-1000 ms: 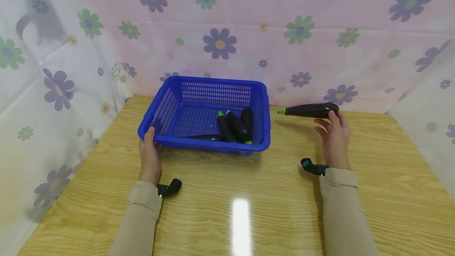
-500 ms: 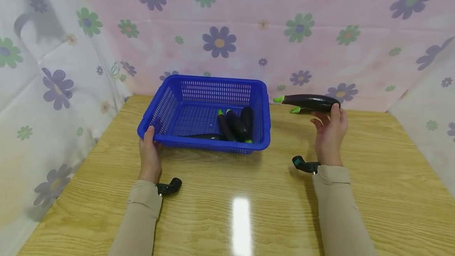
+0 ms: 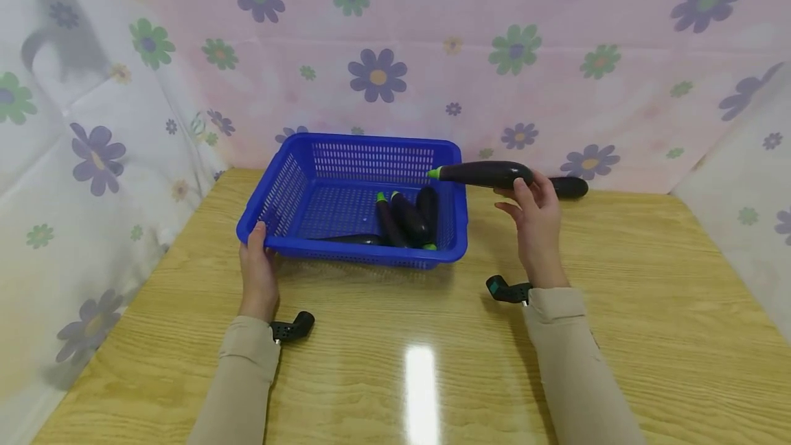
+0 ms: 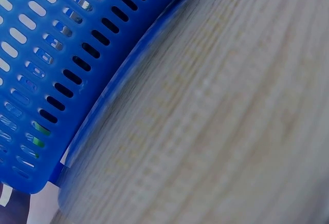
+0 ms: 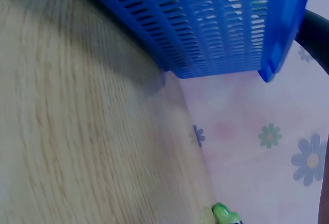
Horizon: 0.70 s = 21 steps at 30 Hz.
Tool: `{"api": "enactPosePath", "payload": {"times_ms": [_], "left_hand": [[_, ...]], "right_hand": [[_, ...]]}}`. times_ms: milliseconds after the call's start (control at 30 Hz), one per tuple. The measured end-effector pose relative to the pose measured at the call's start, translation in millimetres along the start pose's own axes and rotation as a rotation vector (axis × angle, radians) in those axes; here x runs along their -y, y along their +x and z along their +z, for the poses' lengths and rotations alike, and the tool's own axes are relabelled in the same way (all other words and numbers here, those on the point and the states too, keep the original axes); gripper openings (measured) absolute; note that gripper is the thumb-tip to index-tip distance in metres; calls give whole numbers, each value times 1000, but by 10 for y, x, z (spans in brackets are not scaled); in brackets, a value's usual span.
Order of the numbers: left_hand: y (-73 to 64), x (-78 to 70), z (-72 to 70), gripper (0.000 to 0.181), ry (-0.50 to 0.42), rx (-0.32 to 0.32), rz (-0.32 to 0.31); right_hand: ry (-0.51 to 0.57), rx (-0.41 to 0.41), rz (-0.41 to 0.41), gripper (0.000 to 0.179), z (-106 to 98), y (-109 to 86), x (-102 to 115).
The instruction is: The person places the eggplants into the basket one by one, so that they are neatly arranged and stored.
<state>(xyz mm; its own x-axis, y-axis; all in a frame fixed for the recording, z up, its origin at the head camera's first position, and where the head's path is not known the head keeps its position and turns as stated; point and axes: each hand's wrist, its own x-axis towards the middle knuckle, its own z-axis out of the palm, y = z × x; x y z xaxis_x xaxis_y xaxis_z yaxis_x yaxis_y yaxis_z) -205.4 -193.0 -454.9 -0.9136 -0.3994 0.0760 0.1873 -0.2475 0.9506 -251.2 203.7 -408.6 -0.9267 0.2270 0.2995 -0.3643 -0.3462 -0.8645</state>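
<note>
A blue perforated plastic basket stands on the wooden table, its near left corner gripped by my left hand with the thumb over the rim. Several dark eggplants lie inside, mostly toward the right end. My right hand holds another eggplant by its thick end, raised and nearly level. The green stem of that one points left and overlaps the basket's right rim in the head view. Behind the hand a further eggplant lies on the table, partly hidden; its green stem shows in the right wrist view.
The wooden table runs up to a flower-printed cloth wall at the back, with more cloth on both sides. A black wrist-camera mount juts inward from the right wrist, and a second mount from the left.
My right hand has lifted the eggplant and carried it left to the basket's right rim, uncovering the other eggplant lying behind. My left hand has stayed on the basket.
</note>
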Motion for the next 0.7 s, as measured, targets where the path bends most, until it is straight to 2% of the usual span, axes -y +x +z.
{"api": "enactPosePath", "payload": {"times_ms": [400, 567, 700], "left_hand": [[-8, -5, 3, 51, 17, 15, 9], [-4, -13, 8, 53, 11, 14, 13], [-4, -20, 16, 52, 10, 7, 9]], "right_hand": [[-91, 64, 25, 40, 73, -12, -107], [-162, 85, 24, 42, 158, -43, -106], [-264, 97, 31, 44, 252, -91, -58]]}}
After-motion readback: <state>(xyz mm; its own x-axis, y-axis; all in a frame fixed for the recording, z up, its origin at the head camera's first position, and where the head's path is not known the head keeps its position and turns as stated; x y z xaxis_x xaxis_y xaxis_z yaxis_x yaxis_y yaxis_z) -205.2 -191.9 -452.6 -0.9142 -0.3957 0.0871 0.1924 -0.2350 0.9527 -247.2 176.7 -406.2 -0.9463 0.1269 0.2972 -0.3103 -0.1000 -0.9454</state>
